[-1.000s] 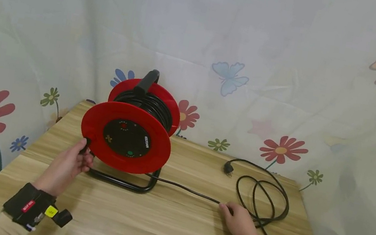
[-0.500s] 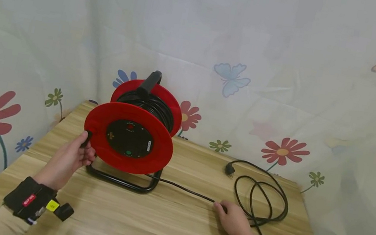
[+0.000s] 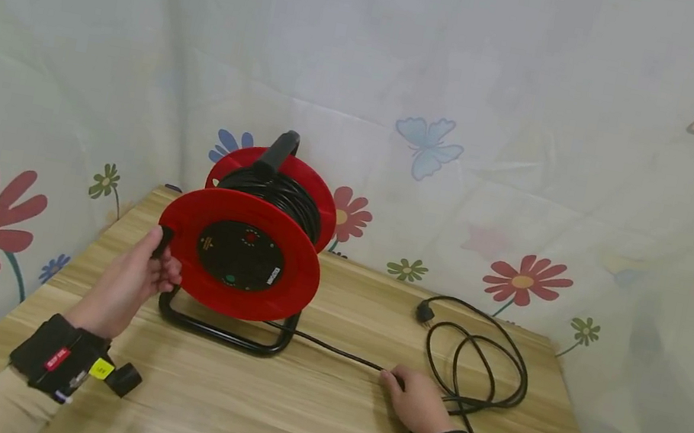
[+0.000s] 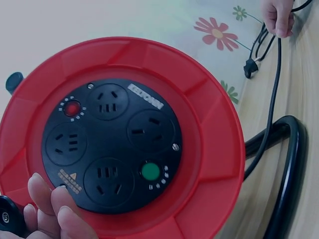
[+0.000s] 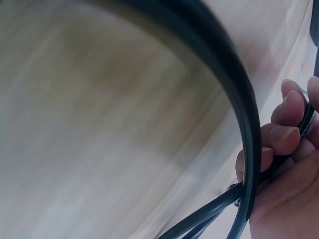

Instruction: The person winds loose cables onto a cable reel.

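Observation:
A red cable reel (image 3: 288, 291) with black cord wound on its drum stands on the wooden table, at the left in the head view. My left hand (image 3: 130, 279) pinches the black crank knob (image 3: 163, 243) at the left edge of its front disc. In the left wrist view, sockets, a red button (image 4: 73, 108) and a green button (image 4: 150, 171) show on the black panel. From the drum's underside a black cable (image 3: 331, 348) runs rightward into my right hand (image 3: 419, 401), which grips it low over the table. The right wrist view shows fingers curled around the cable (image 5: 279, 168).
Loose cable loops (image 3: 523, 379) lie at the right of the table, with the black plug (image 3: 424, 311) near the back. The reel rests on a black tube frame (image 3: 221, 336) under a black carrying handle (image 3: 277, 155). Patterned curtains (image 3: 365, 34) enclose the table's back and sides.
The reel's front disc has turned clockwise, and the left hand has risen slightly with the crank knob. My right hand has moved left towards the reel with the cable, drawing the loose loops slightly left.

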Demonstrator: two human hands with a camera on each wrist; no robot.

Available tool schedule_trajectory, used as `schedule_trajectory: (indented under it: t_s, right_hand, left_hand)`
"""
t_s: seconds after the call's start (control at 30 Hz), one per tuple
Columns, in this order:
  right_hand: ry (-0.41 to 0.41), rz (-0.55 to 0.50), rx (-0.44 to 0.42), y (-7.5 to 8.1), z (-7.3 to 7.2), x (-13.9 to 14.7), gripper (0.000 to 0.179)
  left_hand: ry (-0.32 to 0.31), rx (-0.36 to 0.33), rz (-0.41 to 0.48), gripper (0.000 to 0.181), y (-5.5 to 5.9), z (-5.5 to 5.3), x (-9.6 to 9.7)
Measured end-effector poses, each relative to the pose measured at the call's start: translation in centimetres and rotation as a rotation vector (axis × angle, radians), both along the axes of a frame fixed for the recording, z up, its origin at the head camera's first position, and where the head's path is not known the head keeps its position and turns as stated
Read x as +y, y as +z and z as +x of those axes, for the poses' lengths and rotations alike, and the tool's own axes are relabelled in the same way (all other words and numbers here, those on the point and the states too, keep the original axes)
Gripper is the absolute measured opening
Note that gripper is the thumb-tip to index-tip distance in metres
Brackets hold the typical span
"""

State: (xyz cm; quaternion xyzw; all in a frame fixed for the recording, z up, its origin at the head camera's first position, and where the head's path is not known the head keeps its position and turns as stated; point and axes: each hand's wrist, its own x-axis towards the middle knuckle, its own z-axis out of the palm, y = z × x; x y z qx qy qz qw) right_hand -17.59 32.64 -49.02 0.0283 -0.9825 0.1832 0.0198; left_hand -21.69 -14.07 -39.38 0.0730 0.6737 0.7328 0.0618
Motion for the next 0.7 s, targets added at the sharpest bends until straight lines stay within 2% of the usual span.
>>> schedule_trajectory:
  t_s: [0.1, 0.3, 0.47, 0.7]
  right_hand:
    - [0.022, -0.002, 0.013, 0.0, -0.2, -0.4, 0.022]
    - [0.04, 0.012, 0.014, -0.2, -0.5, -1.0, 0.021]
    - [0.059, 0.002, 0.019, -0.2, -0.6, -1.5, 0.02]
    - [0.062, -0.02, -0.014, 0.2, -0.6, -2.2, 0.022]
  left_hand:
    - [0.0, 0.012, 0.013, 0.054, 0.6, 0.0, 0.1]
    - [0.023, 0.049, -0.047, 0.054, 1.5, 0.1, 0.4]
    - [0.027, 0.091, -0.07, 0.054, 1.8, 0.1, 0.6]
    - [0.04, 0.104, -0.083, 0.05, 2.3, 0.0, 0.9]
